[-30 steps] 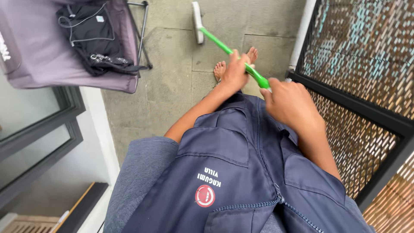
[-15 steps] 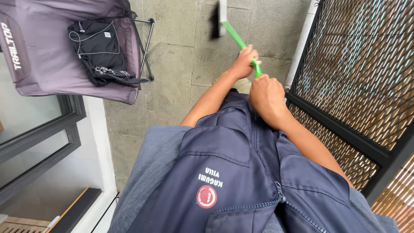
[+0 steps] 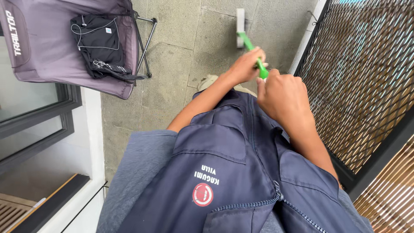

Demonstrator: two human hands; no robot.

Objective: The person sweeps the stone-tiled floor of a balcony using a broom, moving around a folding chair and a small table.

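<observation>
Broom (image 3: 248,42) with green handle, head on the stone floor (image 3: 172,64) ahead, right of the folding chair (image 3: 51,47). My left hand (image 3: 246,64) and right hand (image 3: 282,95) both clenched on the handle. Sweeping looks underway; no debris pile visible, can't gauge remainder.

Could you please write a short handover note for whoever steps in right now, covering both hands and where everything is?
Left hand: closed around the green handle, lower on the shaft.
Right hand: closed on the handle's upper end, just behind the left.
White broom head: on the stone floor, out ahead, beside the black mesh railing.
Grey folding chair with a dark bag on its seat stands to the left.
Done: both hands have the broom, with its head on the floor.
Left: cannot tell how much floor is swept; no debris is visible.
</observation>
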